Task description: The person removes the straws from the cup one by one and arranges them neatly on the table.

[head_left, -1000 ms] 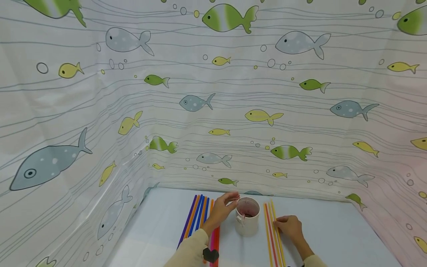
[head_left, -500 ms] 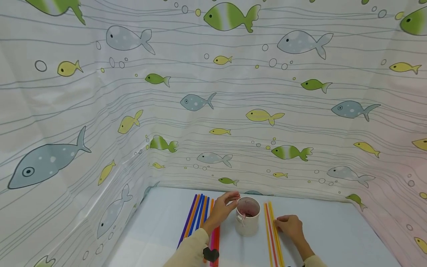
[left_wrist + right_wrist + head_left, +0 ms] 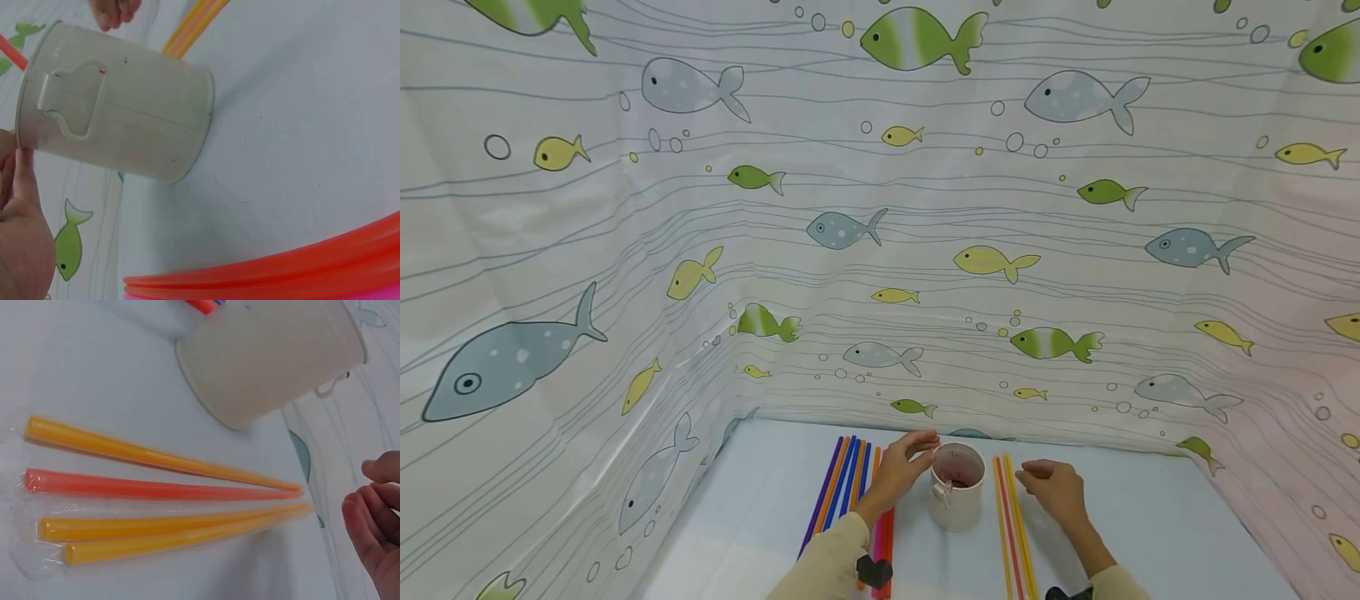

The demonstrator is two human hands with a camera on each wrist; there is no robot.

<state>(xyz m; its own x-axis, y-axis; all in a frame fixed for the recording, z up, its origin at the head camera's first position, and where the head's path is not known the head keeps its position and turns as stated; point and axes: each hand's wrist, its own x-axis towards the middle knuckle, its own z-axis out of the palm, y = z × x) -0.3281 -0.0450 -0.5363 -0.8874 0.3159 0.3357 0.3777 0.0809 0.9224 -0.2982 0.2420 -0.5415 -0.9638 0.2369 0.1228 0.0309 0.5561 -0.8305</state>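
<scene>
A white metal cup (image 3: 957, 510) with a small handle stands upright on the table, its inside stained reddish. My left hand (image 3: 897, 473) is at the cup's left side, fingers mostly extended, with a fingertip touching the rim in the left wrist view. To the right of the cup lie two yellow sticks (image 3: 156, 530) side by side, a red stick (image 3: 156, 486) and another yellow stick (image 3: 144, 452), with clear film around their ends. My right hand (image 3: 1060, 493) hovers just right of their far ends, fingers loosely bent and holding nothing.
Left of the cup, partly under the left forearm, lies a row of purple, orange, blue (image 3: 848, 479), pink and red sticks (image 3: 269, 270). A fish-print curtain (image 3: 880, 250) rises behind the white table (image 3: 1157, 533) and along both sides.
The outermost yellow stick has moved left against its neighbour, with the right hand at it. The right hand has since come away from the stick and moved farther back. The left hand stays put.
</scene>
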